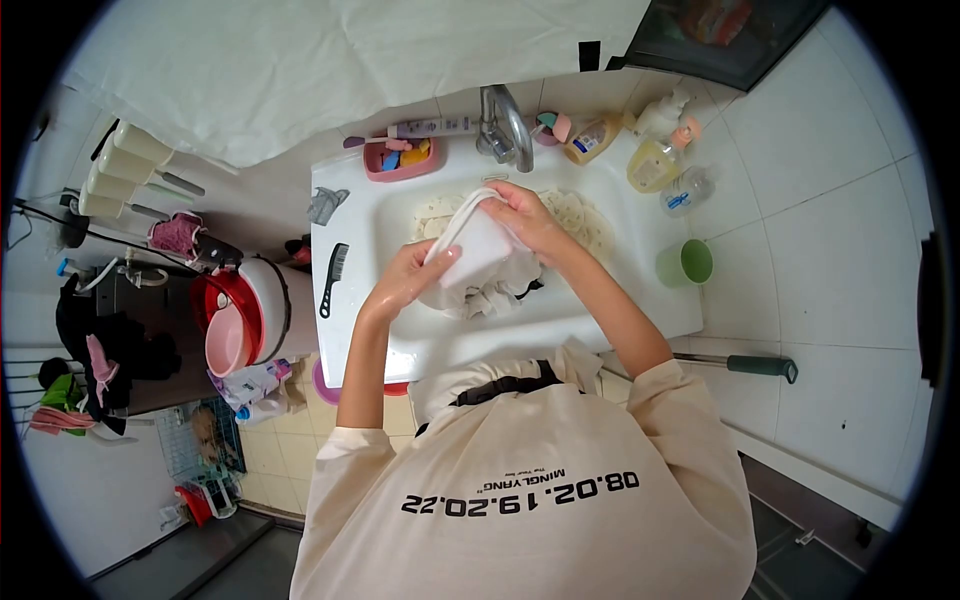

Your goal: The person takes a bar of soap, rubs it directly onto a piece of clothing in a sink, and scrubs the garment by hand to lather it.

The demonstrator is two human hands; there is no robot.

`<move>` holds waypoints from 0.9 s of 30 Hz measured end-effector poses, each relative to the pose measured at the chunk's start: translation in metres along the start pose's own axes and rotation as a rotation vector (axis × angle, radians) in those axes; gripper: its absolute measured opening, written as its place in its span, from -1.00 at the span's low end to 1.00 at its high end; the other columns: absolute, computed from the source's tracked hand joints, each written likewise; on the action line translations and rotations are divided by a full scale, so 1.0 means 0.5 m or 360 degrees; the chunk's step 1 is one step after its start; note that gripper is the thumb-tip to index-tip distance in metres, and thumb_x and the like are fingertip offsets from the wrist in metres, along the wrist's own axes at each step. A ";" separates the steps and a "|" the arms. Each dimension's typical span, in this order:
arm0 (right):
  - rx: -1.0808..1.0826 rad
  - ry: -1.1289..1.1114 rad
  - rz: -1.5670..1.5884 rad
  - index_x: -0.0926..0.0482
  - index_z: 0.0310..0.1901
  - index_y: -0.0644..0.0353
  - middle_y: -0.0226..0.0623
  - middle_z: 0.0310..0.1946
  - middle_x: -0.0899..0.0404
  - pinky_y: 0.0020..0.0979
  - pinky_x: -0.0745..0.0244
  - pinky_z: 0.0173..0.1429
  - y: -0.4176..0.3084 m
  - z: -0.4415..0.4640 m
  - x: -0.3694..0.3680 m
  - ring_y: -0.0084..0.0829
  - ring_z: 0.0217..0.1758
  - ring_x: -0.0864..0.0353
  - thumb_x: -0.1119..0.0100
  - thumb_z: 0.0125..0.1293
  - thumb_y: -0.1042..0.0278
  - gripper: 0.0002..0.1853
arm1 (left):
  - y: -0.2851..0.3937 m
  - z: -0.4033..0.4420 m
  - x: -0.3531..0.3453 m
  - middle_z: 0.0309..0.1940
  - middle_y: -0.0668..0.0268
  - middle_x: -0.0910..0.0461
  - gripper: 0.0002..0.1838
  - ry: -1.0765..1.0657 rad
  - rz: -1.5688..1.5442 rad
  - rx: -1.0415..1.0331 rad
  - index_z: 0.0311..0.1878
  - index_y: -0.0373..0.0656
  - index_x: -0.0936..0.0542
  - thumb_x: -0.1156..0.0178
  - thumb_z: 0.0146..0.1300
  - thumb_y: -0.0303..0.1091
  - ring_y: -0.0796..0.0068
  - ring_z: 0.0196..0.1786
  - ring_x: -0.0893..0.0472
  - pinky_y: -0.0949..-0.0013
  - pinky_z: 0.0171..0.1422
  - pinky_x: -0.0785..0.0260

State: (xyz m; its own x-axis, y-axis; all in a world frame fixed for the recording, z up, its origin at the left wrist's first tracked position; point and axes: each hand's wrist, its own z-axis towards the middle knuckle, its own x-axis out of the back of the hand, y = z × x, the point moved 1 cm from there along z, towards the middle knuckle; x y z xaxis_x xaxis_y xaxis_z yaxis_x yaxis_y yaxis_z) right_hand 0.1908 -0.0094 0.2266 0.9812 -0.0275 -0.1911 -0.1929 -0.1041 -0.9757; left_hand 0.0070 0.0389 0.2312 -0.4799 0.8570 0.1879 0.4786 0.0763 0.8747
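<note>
Over the white sink, both of my hands grip a wet white cloth. My left hand has its thumb and fingers closed on the cloth's left edge. Higher up and to the right, my right hand pinches the upper edge, where a folded band shows. Part of the cloth hangs down towards the basin. Beneath and behind it lies cream patterned fabric, which spreads to both sides in the basin under the metal faucet.
A black comb and a grey cloth lie on the sink's left rim. Along the back stand a pink tray and a lotion bottle. Pump bottles and a green cup are at the right.
</note>
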 end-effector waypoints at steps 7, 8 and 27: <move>0.0455 0.0188 -0.1614 -0.48 -0.51 0.24 -0.17 -0.66 -0.46 -0.39 -0.34 -0.51 0.044 -0.070 -0.090 -0.33 -0.62 -0.48 0.00 0.15 0.14 -0.70 | -0.026 0.048 -0.069 -0.52 0.52 -0.38 -0.62 0.0729 -0.0888 -0.0530 -0.27 -0.22 -0.44 0.16 0.26 -0.07 0.73 -0.41 -0.30 0.59 -0.33 -0.16; 0.0459 0.0180 -0.1619 -0.48 -0.51 0.24 -0.17 -0.66 -0.46 -0.39 -0.34 -0.51 0.045 -0.068 -0.098 -0.33 -0.62 -0.48 0.00 0.15 0.14 -0.70 | -0.031 0.054 -0.078 -0.53 0.52 -0.37 -0.62 0.0700 -0.0910 -0.0463 -0.32 -0.23 -0.44 0.17 0.26 -0.07 0.72 -0.43 -0.30 0.56 -0.35 -0.18; 0.0107 0.0251 -0.0695 -0.35 -0.67 0.32 -0.34 -0.81 -0.21 -0.44 -0.16 -0.51 0.036 -0.003 0.010 -0.60 -0.65 -0.24 0.06 0.21 0.16 -0.58 | -0.020 0.006 0.010 -0.65 0.52 -0.33 -0.65 0.0559 -0.0377 -0.0097 -0.50 -0.17 -0.36 0.02 0.18 -0.06 0.74 -0.55 -0.21 0.60 -0.46 -0.11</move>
State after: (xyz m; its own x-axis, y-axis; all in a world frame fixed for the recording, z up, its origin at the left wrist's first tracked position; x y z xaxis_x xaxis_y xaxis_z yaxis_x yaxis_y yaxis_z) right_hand 0.1924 -0.0129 0.2084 0.9564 -0.1468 0.2524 0.2437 -0.0751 -0.9669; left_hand 0.0020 0.0439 0.2218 -0.7977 0.5929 0.1099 0.2856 0.2111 0.9348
